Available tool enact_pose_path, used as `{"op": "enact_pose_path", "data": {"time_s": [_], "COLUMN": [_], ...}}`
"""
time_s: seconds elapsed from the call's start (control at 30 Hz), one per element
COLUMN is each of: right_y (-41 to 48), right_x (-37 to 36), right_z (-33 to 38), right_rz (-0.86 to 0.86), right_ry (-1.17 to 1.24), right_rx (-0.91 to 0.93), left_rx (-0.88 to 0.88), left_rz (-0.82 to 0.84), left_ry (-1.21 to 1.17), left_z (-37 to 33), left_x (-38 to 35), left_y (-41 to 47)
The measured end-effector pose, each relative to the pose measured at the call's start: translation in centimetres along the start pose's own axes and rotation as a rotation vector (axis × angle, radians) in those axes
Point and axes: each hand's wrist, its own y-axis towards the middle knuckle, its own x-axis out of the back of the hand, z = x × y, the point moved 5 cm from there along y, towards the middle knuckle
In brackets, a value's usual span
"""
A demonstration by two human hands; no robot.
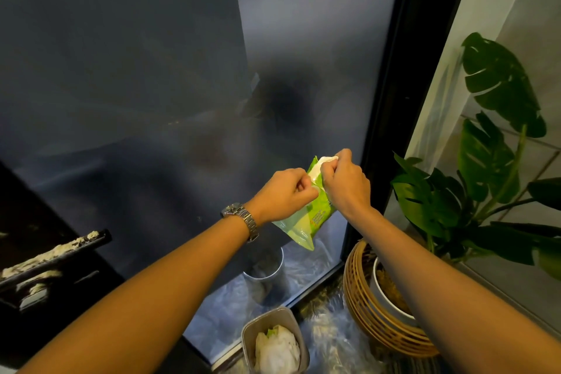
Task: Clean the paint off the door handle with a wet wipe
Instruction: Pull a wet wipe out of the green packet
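Observation:
A green packet of wet wipes hangs in front of the dark glass door, held up between both hands. My left hand pinches the packet's upper left edge. My right hand grips a white wipe that sticks out of the packet's top. The black door handle is at the lower left, a long bar smeared with pale cream paint along its upper face. Both hands are well to the right of the handle and apart from it.
A small metal bin with used white wipes stands on the floor below the hands. A potted plant in a wicker basket stands at the right by the tiled wall. The black door frame runs up between door and wall.

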Motion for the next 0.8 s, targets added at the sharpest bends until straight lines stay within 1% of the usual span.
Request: {"op": "enact_pose_path", "data": {"time_s": [0.1,0.23,0.33,0.43,0.47,0.53,0.63,0.77,0.8], "right_y": [0.1,0.4,0.4,0.2,0.1,0.1,0.3,0.2,0.0], "right_x": [0.1,0.4,0.4,0.4,0.4,0.5,0.7,1.0,1.1], "right_z": [-0.3,-0.7,-0.8,-0.6,-0.6,-0.5,-0.8,-2.7,-3.2], "right_rz": [-0.017,-0.042,-0.055,-0.056,-0.056,-0.06,-0.079,-0.071,-0.06], "right_ry": [0.012,0.014,0.011,0.014,0.018,0.029,0.032,-0.021,-0.045], "right_rx": [-0.013,-0.027,-0.029,-0.025,-0.023,-0.027,-0.038,-0.095,-0.099], "left_rx": [0.034,0.034,-0.015,-0.086,-0.093,-0.068,-0.019,0.026,0.029], "left_rz": [0.008,-0.035,-0.017,-0.083,-0.103,-0.143,-0.266,-0.587,-0.637], "left_ry": [-0.12,-0.232,-0.108,0.054,0.065,0.001,-0.123,-0.326,-0.343], "left_z": [-0.2,-0.2,-0.2,-0.4,-0.4,-0.2,-0.3,-1.2,-1.4], "left_x": [-0.3,0.2,0.3,0.1,0.1,0.1,0.3,2.8,3.7], "left_y": [-0.3,-0.3,-0.2,0.0,0.0,0.1,-0.2,-0.5,-0.4]}}
